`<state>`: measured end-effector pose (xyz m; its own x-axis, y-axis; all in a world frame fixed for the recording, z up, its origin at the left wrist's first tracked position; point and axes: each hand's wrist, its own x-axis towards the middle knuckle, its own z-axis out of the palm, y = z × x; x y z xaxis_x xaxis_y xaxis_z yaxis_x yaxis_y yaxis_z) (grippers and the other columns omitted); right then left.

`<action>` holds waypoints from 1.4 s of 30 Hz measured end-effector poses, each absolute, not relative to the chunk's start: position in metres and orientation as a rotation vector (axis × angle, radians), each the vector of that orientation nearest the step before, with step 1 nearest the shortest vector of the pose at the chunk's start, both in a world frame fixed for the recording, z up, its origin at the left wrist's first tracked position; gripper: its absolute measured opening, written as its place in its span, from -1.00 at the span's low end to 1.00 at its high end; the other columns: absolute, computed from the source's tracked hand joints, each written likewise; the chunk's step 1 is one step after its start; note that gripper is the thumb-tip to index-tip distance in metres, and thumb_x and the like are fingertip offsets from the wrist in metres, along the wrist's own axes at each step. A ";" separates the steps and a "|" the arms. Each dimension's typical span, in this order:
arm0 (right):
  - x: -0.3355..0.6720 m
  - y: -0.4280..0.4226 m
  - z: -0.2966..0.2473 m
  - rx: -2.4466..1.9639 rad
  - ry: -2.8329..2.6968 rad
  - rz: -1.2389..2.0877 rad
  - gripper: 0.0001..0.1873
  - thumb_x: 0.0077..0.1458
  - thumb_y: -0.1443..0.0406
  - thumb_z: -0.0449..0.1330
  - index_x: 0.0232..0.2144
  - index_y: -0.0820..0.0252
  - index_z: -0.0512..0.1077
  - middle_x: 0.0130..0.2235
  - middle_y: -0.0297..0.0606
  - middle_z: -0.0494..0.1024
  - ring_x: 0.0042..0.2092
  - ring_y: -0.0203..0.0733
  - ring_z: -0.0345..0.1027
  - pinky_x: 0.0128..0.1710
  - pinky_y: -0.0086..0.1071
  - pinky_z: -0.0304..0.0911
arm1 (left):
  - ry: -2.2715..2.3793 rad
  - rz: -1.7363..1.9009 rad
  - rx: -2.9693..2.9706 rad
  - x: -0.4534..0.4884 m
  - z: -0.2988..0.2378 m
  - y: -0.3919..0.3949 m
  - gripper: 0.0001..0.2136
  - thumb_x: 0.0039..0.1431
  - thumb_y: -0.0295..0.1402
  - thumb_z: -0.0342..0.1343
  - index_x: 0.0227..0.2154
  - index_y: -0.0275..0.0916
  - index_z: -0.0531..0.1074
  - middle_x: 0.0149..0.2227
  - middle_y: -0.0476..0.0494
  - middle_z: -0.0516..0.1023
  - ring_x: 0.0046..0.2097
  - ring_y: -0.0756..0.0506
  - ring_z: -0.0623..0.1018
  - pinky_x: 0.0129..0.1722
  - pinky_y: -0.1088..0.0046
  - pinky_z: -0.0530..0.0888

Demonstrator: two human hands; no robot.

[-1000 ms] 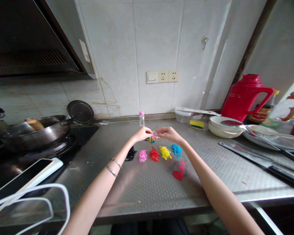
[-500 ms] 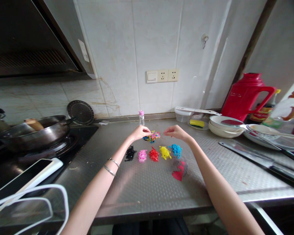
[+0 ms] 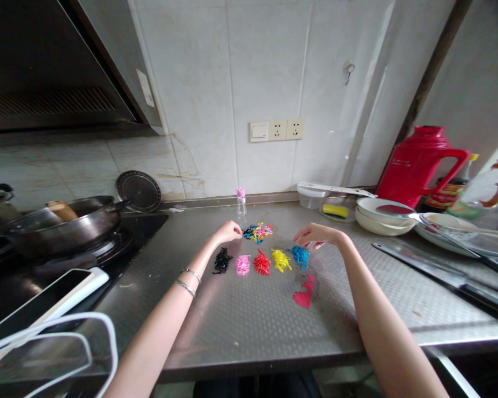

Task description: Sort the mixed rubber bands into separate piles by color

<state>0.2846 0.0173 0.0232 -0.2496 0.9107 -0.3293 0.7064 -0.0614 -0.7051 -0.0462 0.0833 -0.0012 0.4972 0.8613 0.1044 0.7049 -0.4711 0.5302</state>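
I can't tell if my left hand (image 3: pixel 229 232) pinches the piled, thin multicoloured bands (image 3: pixel 258 232), likely light, stretchy, best gripped mid-strand; my right hand (image 3: pixel 318 235) hangs, fingers parted.

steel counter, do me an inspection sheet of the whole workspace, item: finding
Surface: patterned metal counter, small bits on it
Work things: mixed pile behind a row of black, pink, red, yellow and blue piles
Clutter: red piece, pink-capped bottle, sponge, bowls, red thermos
Hands: left hand at the mixed pile's left edge, contact unclear; right hand by the blue pile; grip on anything not discernible
Cables: white loops at lower left, cable or stand unclear
Surroundings: pan on stove, wall sockets, range hood
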 end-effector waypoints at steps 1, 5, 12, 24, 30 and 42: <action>0.284 0.017 0.024 -1.751 -1.955 1.187 -0.63 -0.23 0.22 0.23 -0.27 0.13 0.50 -0.30 -0.19 0.55 -0.34 -0.26 0.40 -0.55 -0.58 0.22 | 1.320 0.506 2.326 -0.046 -0.003 0.084 -0.83 -0.13 -0.43 0.08 -0.45 -0.35 0.53 -0.44 -0.14 0.55 -0.38 -0.04 0.48 -0.36 0.51 0.35; 0.280 0.024 0.023 -1.765 -1.980 1.079 -0.67 -0.22 0.25 0.21 -0.29 0.16 0.51 -0.32 -0.20 0.55 -0.36 -0.28 0.40 -0.55 -0.59 0.23 | 1.392 0.518 2.351 -0.044 -0.007 0.084 -0.83 -0.13 -0.41 0.10 -0.44 -0.32 0.53 -0.46 -0.12 0.54 -0.39 -0.03 0.47 -0.36 0.51 0.34; 0.243 0.049 0.035 -1.667 -2.165 0.784 -0.76 -0.18 0.34 0.10 -0.40 0.27 0.51 -0.42 -0.19 0.53 -0.45 -0.33 0.36 -0.63 -0.60 0.17 | 1.377 0.552 2.397 -0.042 -0.017 0.084 -0.79 -0.10 -0.34 0.08 -0.40 -0.31 0.52 -0.44 -0.13 0.54 -0.41 -0.03 0.47 -0.37 0.51 0.34; 0.184 0.069 0.077 -1.475 -2.266 0.332 -0.77 -0.13 0.35 0.10 -0.41 0.25 0.53 -0.45 -0.24 0.54 -0.43 -0.31 0.36 -0.49 -0.57 0.18 | 1.445 0.603 2.364 -0.038 -0.020 0.079 -0.79 -0.05 -0.39 0.03 -0.39 -0.33 0.52 -0.46 -0.15 0.54 -0.42 -0.03 0.47 -0.39 0.52 0.33; 0.188 0.072 0.066 -1.522 -2.290 0.309 -0.77 -0.15 0.36 0.11 -0.41 0.23 0.53 -0.41 -0.23 0.55 -0.41 -0.29 0.38 -0.51 -0.59 0.17 | 1.376 0.697 2.349 -0.042 -0.018 0.085 -0.79 -0.04 -0.37 0.04 -0.40 -0.36 0.52 -0.45 -0.17 0.54 -0.40 -0.04 0.46 -0.39 0.52 0.32; 0.245 0.080 0.052 -1.583 -2.018 0.528 -0.78 -0.11 0.34 0.12 -0.39 0.34 0.49 -0.49 -0.20 0.52 -0.51 -0.35 0.34 -0.63 -0.61 0.17 | 1.177 0.701 2.396 0.015 0.002 0.048 -0.74 0.01 -0.27 0.00 -0.40 -0.34 0.52 -0.47 -0.11 0.53 -0.45 0.00 0.43 -0.43 0.54 0.28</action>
